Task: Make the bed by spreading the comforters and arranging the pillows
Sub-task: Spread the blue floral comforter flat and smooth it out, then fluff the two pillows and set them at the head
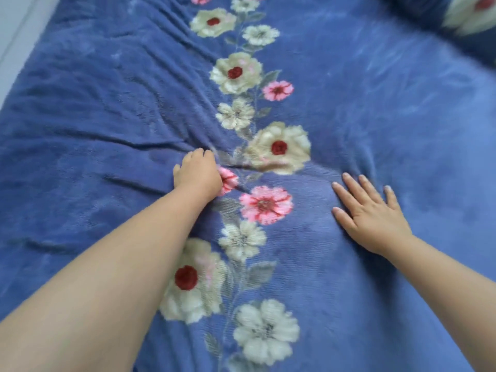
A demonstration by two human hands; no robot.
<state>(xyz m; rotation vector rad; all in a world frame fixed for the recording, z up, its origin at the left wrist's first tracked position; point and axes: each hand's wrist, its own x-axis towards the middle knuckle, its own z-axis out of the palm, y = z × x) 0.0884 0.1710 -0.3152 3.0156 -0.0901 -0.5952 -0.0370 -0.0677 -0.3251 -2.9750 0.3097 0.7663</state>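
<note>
My right hand (370, 213) lies flat, fingers spread, pinning the blue floral comforter (362, 108) under both palms. My left hand (197, 171) bunches a fistful by the flower strip. Fleece looks soft, limp, grippy and probably light, so grab folds anywhere. Wrinkles fan out beyond my left fingers. Pillow (467, 17) far right, well apart.
</note>
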